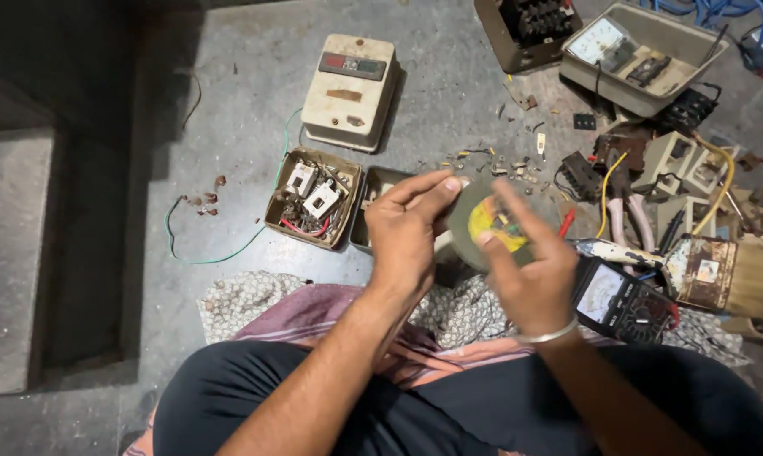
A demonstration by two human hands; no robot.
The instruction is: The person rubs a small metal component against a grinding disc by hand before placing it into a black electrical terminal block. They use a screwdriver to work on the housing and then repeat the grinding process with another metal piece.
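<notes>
While I sit cross-legged on the grey concrete floor [229,101], I hold a round grey disc [474,221] with a yellow centre label up in front of me, above my lap. My left hand [407,236] pinches its left edge, thumb and forefinger closed on the rim, so the flat face stays turned toward me. My right hand [529,274] comes in from the other side, fingers closed against the disc's right edge and lower face, with the forefinger laid across the label; I judge that two-sided grip keeps the disc steady. A metal bangle [549,335] sits on my right wrist.

Everything else is spread within arm's reach. Just beyond my left hand lies a small open cardboard box [312,198] packed with white switch parts and red wire, and a second shallow tray [373,203] sits beside it, partly hidden behind my knuckles. Farther out rests a cream-coloured meter housing [349,91], face up. Near my right knee lies a black multimeter [622,297], dial upward, I think so it can be read from where I sit. A rusty tin [719,274] lies on its side just past it. Loose screws and scraps [508,165] are scattered beyond the disc, and a green wire [221,253] trails across the floor at left. A patterned cloth [255,295] lies spread under my legs.
</notes>
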